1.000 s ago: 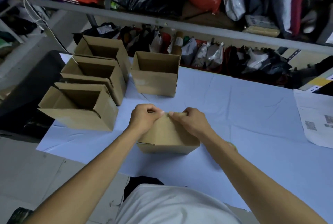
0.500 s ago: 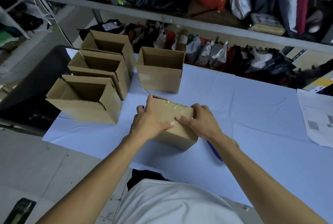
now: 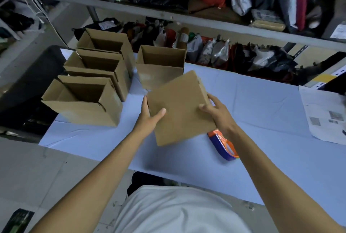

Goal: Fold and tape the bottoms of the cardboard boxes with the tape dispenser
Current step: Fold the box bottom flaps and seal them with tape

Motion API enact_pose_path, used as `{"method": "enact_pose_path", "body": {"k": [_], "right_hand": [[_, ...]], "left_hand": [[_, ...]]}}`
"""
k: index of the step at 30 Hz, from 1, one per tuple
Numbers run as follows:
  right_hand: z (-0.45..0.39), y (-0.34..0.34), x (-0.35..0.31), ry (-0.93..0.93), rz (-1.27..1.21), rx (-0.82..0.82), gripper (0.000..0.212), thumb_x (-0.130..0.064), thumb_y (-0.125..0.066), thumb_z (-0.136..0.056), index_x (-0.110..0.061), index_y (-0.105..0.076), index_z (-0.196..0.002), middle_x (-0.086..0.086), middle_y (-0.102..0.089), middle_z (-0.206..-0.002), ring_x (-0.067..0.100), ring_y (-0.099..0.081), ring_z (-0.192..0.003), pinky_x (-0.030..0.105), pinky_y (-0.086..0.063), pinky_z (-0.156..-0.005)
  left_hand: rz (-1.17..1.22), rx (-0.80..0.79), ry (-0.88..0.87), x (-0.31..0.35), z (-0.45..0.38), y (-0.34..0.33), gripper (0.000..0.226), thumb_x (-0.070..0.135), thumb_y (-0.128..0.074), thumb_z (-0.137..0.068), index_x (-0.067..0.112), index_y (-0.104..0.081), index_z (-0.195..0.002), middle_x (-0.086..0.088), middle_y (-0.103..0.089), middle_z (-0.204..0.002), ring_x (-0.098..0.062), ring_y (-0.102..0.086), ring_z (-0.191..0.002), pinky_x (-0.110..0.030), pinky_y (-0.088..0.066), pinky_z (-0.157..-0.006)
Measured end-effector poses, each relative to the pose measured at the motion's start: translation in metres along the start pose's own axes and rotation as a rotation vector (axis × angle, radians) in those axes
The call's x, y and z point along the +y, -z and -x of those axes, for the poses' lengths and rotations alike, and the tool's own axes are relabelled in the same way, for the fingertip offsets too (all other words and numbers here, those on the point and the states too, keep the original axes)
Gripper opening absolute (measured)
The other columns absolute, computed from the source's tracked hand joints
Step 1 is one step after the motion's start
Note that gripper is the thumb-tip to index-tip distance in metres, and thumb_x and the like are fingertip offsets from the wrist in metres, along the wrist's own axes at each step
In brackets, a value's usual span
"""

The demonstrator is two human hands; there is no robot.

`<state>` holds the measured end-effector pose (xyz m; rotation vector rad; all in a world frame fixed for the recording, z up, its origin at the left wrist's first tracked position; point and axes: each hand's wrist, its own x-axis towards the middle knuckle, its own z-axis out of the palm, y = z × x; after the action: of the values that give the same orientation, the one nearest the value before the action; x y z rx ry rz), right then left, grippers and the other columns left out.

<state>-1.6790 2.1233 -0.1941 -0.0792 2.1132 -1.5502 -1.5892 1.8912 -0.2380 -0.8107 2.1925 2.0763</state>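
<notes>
Person: plain white top (image 3: 176, 212), 6 o'clock in frame, soft fabric, no print or markings visible. Both forearms bare, sleeves not in view. Left hand (image 3: 149, 118) and right hand (image 3: 218, 113) bare: no gloves, rings or watch visible.

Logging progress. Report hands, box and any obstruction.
Left hand and right hand grip brown cardboard box, lifted and tilted. Blue-orange tape dispenser lies below. Four open-topped cardboard boxes close behind.
</notes>
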Motion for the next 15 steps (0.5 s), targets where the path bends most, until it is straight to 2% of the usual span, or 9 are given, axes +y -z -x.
{"method": "enact_pose_path", "body": {"k": [2,3,6,8,11,13,15], "right_hand": [[0.002,0.005,0.012,-0.055,-0.173,-0.057,0.058,-0.056,-0.067,-0.070,-0.042,-0.059,-0.126,-0.006,-0.071,-0.117,0.019,-0.070,-0.101,0.045,-0.053,-0.086],[0.003,0.005,0.019,-0.077,-0.209,-0.076,0.050,-0.054,-0.065,-0.073,-0.039,-0.063,-0.120,-0.003,-0.071,-0.115,0.023,-0.069,-0.104,0.048,-0.052,-0.086],[0.009,0.008,0.036,-0.179,-0.362,-0.120,0.038,-0.056,-0.063,-0.075,-0.031,-0.072,-0.102,0.001,-0.073,-0.108,0.020,-0.069,-0.092,0.033,-0.055,-0.069],[0.011,0.012,0.043,-0.247,-0.411,-0.122,0.033,-0.055,-0.062,-0.078,-0.029,-0.076,-0.094,0.000,-0.074,-0.102,0.015,-0.069,-0.083,0.027,-0.054,-0.063],[0.010,0.015,0.049,-0.303,-0.267,-0.023,0.036,-0.049,-0.056,-0.084,-0.019,-0.072,-0.094,0.003,-0.068,-0.094,0.016,-0.062,-0.076,0.030,-0.046,-0.071],[0.012,0.011,0.047,-0.289,-0.162,0.003,0.038,-0.052,-0.053,-0.089,-0.018,-0.066,-0.100,0.000,-0.067,-0.095,0.014,-0.061,-0.078,0.030,-0.044,-0.073],[0.016,0.005,0.041,-0.252,-0.137,-0.007,0.055,-0.065,-0.056,-0.084,-0.022,-0.060,-0.118,-0.007,-0.069,-0.111,0.010,-0.066,-0.092,0.030,-0.049,-0.080]], "left_hand": [[0.164,-0.050,-0.002,0.001,0.003,-0.006,0.072,0.043,-0.064,-0.091,0.044,-0.021,-0.148,0.020,-0.049,-0.140,-0.007,-0.051,-0.127,-0.038,-0.045,-0.106],[0.213,-0.057,0.004,0.003,0.003,-0.008,0.064,0.043,-0.063,-0.092,0.046,-0.027,-0.145,0.020,-0.053,-0.135,-0.008,-0.055,-0.124,-0.037,-0.048,-0.102],[0.267,-0.163,0.004,0.013,0.004,-0.008,0.048,0.036,-0.067,-0.088,0.048,-0.044,-0.128,0.015,-0.065,-0.123,-0.010,-0.063,-0.114,-0.032,-0.054,-0.090],[0.249,-0.246,-0.015,0.019,0.006,-0.002,0.057,0.032,-0.067,-0.083,0.046,-0.044,-0.133,0.014,-0.064,-0.124,-0.010,-0.062,-0.115,-0.028,-0.052,-0.087],[0.161,-0.258,-0.080,0.024,0.006,0.002,0.079,0.050,-0.071,-0.075,0.046,-0.034,-0.145,0.010,-0.049,-0.144,-0.010,-0.050,-0.128,-0.036,-0.044,-0.105],[0.079,-0.192,-0.129,0.030,0.007,0.000,0.097,0.064,-0.075,-0.065,0.046,-0.028,-0.148,0.006,-0.032,-0.153,-0.015,-0.040,-0.137,-0.044,-0.038,-0.112],[0.080,-0.102,-0.142,0.035,0.009,-0.003,0.108,0.068,-0.078,-0.057,0.051,-0.021,-0.147,0.005,-0.023,-0.157,-0.020,-0.041,-0.137,-0.046,-0.041,-0.109]]}}
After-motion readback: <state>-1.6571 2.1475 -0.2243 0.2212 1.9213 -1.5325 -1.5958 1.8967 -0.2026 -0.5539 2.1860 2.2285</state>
